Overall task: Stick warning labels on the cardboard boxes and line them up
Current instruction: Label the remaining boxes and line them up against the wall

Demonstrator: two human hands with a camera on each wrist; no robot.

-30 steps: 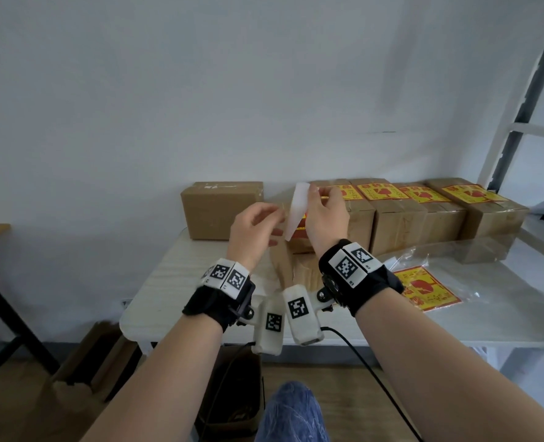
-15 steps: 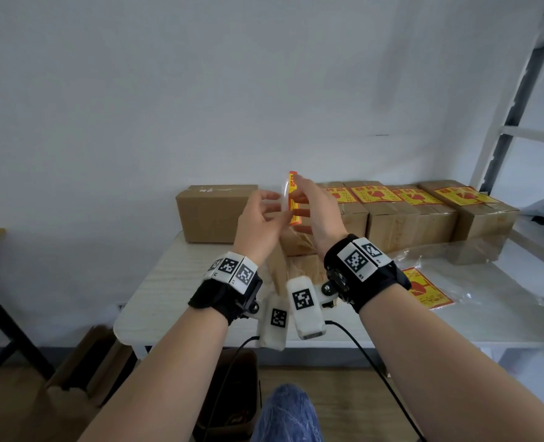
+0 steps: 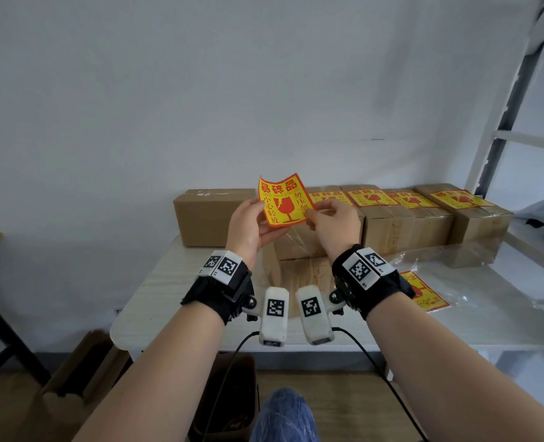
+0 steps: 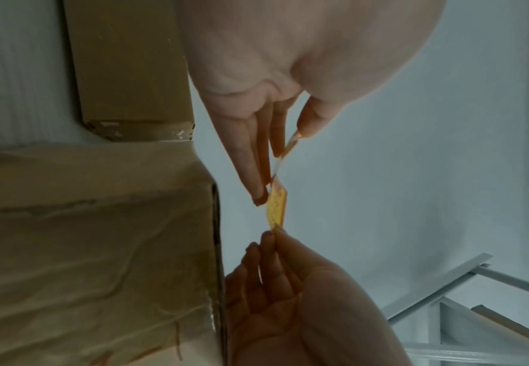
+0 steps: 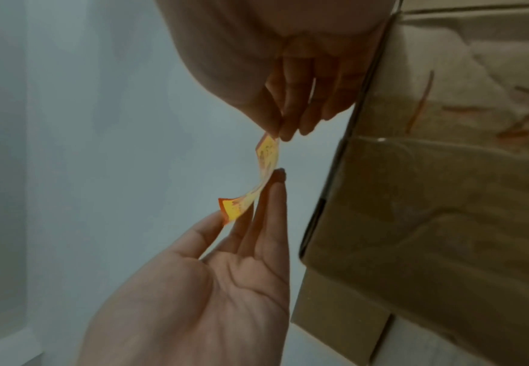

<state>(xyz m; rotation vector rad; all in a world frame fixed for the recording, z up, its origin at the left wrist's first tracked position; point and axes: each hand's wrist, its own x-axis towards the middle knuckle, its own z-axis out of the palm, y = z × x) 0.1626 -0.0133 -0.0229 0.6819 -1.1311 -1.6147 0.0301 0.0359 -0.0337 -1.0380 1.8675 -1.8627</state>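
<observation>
Both hands, left hand (image 3: 248, 228) and right hand (image 3: 336, 223), pinch opposite edges of the warning label (image 3: 285, 199) above the boxes.

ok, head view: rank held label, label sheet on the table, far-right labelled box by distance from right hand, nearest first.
1. held label: pinched by the right hand at its right edge.
2. label sheet: on the table, lower right of the hand.
3. far-right box: end of the row.

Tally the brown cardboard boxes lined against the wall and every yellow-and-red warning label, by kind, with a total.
Brown cardboard boxes against the wall: 5
Stuck yellow-and-red warning labels on top of those boxes: 4
Held yellow-and-red warning label, pinched between left hand and right hand: 1
Loose yellow-and-red warning label lying on the white table: 1
Total: 11
</observation>
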